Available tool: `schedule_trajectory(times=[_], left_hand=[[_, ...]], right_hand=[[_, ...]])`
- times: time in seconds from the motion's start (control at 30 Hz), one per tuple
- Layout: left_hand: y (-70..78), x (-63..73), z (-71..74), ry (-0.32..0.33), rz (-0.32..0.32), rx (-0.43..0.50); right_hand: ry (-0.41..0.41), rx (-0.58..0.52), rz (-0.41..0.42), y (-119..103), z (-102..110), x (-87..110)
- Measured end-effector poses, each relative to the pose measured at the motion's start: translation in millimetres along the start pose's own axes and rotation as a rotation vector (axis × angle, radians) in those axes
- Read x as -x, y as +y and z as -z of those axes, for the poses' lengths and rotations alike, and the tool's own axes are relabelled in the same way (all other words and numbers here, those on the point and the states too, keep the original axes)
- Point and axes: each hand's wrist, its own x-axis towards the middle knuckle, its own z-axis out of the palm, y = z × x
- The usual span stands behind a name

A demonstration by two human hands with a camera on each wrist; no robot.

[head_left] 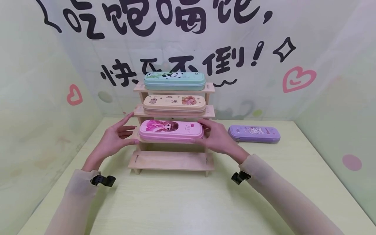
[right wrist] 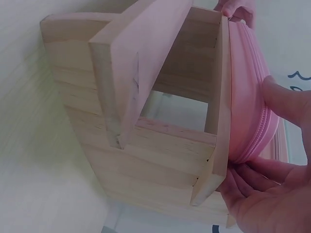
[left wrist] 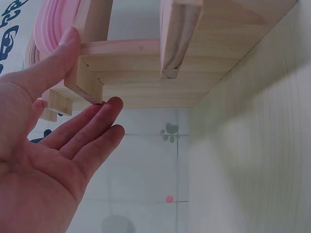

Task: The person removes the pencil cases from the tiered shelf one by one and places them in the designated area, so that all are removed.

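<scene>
A pink pencil case (head_left: pixel 170 131) with a doll picture lies on the second-lowest tier of a wooden stepped rack (head_left: pixel 173 160). My right hand (head_left: pixel 219 138) pinches the case's right end, thumb on its front side and fingers curled behind the end. At the rack's left side is my left hand (head_left: pixel 113 138), fingers extended, its thumb at the tier's edge close to the case's left end. The left wrist view shows that thumb beside the pink case (left wrist: pixel 51 24), with the other fingers spread near the rack's side; whether the thumb touches the case is unclear.
Higher tiers carry a cream pencil case (head_left: pixel 174 105) and a mint-green panda pencil case (head_left: pixel 174 81). A purple pencil case (head_left: pixel 255 134) lies on the table (head_left: pixel 182 205), right of the rack. Printed cloth walls (head_left: pixel 249 98) stand behind and at both sides.
</scene>
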Motion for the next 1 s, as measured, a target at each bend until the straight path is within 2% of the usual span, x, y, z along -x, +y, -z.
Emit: schedule_trajectory(times=[0.3, 0.6, 1.0], left_hand=[[-0.2, -1.3, -1.6, 0.002, -0.019, 0.009], [0.7, -1.8, -0.9, -0.001, -0.018, 0.012], [-2.1, -1.3, -0.6, -0.002, -0.013, 0.022]], right_hand=[[0.01, -0.021, -0.031, -0.3, 6.6, 5.6], [0.037, 0.038, 0.018, 5.9, 22.1, 18.5], [0.009, 0.052, 0.015, 12.4, 26.7, 14.7]])
